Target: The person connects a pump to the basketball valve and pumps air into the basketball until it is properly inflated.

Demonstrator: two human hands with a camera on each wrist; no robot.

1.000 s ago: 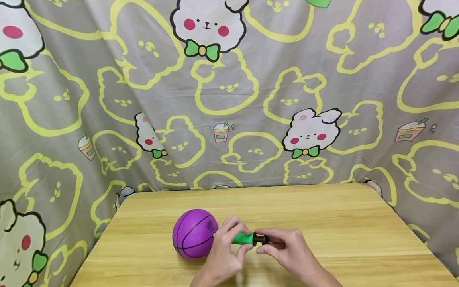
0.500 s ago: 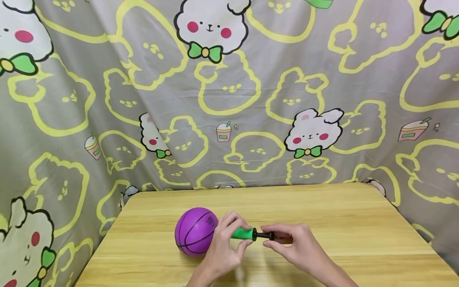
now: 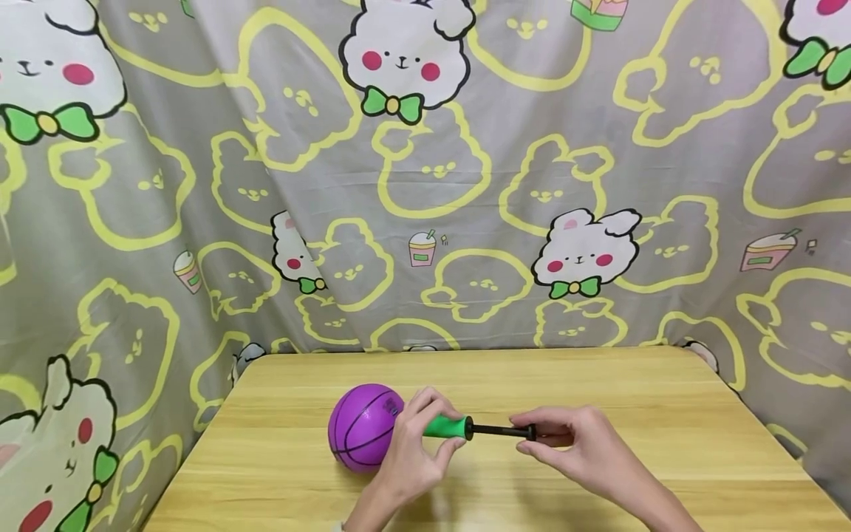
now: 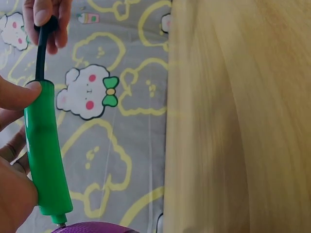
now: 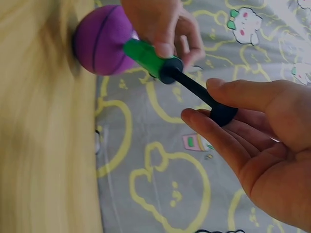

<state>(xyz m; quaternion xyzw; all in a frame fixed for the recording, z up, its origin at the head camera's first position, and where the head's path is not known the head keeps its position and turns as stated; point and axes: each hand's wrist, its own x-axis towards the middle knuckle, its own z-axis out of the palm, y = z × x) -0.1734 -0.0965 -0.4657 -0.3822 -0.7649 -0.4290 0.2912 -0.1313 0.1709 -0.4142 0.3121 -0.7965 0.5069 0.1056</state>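
A green hand pump [image 3: 448, 427] lies level in the air beside a purple basketball [image 3: 362, 428]. In the left wrist view the pump's nozzle end [image 4: 59, 218] meets the ball through a short metal needle. My left hand [image 3: 415, 451] grips the green barrel [image 4: 43, 141], thumb near its black collar. With fingers and thumb, my right hand [image 3: 585, 447] holds the black end knob of the pump's handle [image 5: 223, 114]. Between collar and knob a long stretch of black rod [image 3: 492, 429] shows. Part of the ball is hidden behind the left hand in the head view.
The ball rests on a wood-grain table [image 3: 598, 384]. Behind and around the table hangs a grey curtain [image 3: 465, 185] printed with yellow outlines and white cartoon animals.
My right hand has moved right, drawing the black rod farther out of the pump. The left hand keeps its grip on the barrel. The head view has shifted slightly.
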